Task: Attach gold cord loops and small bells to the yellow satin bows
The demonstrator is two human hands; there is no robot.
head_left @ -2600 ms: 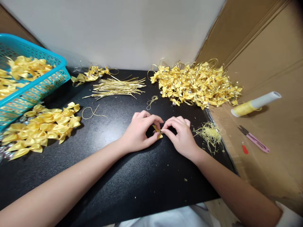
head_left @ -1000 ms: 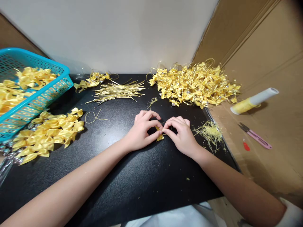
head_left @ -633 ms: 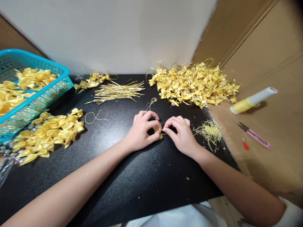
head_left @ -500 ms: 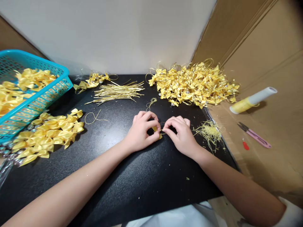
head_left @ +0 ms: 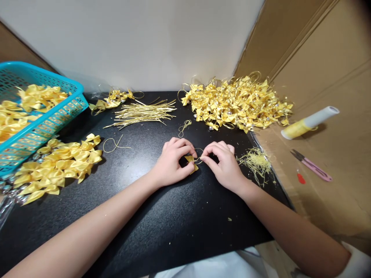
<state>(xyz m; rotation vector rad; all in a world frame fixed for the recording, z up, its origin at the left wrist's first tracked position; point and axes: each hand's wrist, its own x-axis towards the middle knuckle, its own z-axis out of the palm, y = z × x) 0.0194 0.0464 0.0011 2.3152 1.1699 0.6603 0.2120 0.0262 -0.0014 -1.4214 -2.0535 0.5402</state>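
Observation:
Over the middle of the black table my left hand (head_left: 176,162) is closed, its thumb and fingers around a small yellow ribbon bow (head_left: 190,159). A thin gold cord (head_left: 199,160) curves out from the bow in a loop. Its right side is pinched between the thumb and forefinger of my right hand (head_left: 218,164), just beside the left. Part of the bow is hidden behind my left fingers. A loose cord loop (head_left: 184,127) lies just beyond my hands, and another curled cord (head_left: 114,144) lies to the left.
Gold cords (head_left: 146,112) lie bundled at the back. Finished-looking looped bows (head_left: 237,102) are heaped back right; plain bows (head_left: 60,164) lie left by a turquoise basket (head_left: 82,96). Right are cord scraps (head_left: 255,164), pink-handled snips (head_left: 314,168), a red tag (head_left: 300,178) and a tube (head_left: 321,117).
My right hand has shifted slightly right, away from the left. More of the bow and the cord loop shows between my hands.

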